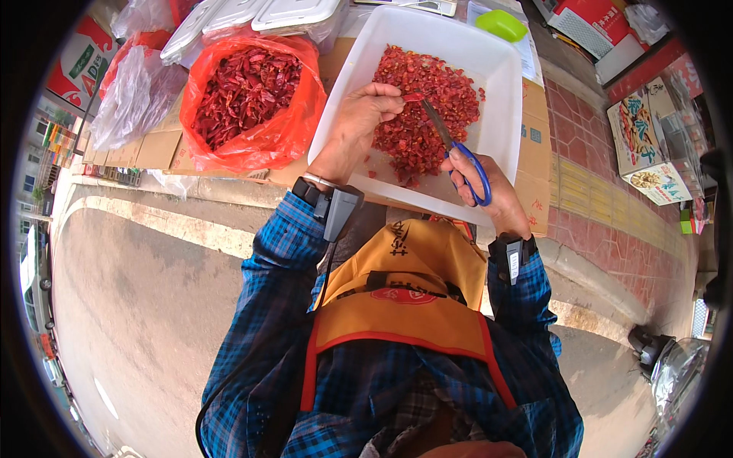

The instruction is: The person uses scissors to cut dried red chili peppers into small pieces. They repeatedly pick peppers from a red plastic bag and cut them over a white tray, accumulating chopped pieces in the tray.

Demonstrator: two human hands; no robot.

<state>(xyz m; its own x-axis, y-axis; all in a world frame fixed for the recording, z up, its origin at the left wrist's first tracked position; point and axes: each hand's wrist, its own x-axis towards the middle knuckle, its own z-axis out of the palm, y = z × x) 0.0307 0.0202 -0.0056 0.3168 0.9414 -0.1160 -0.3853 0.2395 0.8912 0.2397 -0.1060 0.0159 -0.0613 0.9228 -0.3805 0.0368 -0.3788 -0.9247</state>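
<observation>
Between the fingertips of my left hand (366, 111) is a dried red chili (412, 97), its free end pointing right. My right hand (487, 183) grips a pair of scissors (471, 166) by blue handles, and the blade tips meet the chili's free end. Both hands are over a white plastic tub (504, 114), where cut chili pieces (424, 131) lie in a loose heap with pale seeds among them. To the left, a red plastic bag (252, 151) stands open, filled with whole dried chilies (252, 86).
Cardboard (532, 166) covers the table under the tub. Lidded plastic containers (298, 14) stand behind the red bag, with a crumpled clear bag (129, 97) at far left. A green plastic dish (501, 26) rests beyond the tub. Printed boxes (650, 143) stand at right.
</observation>
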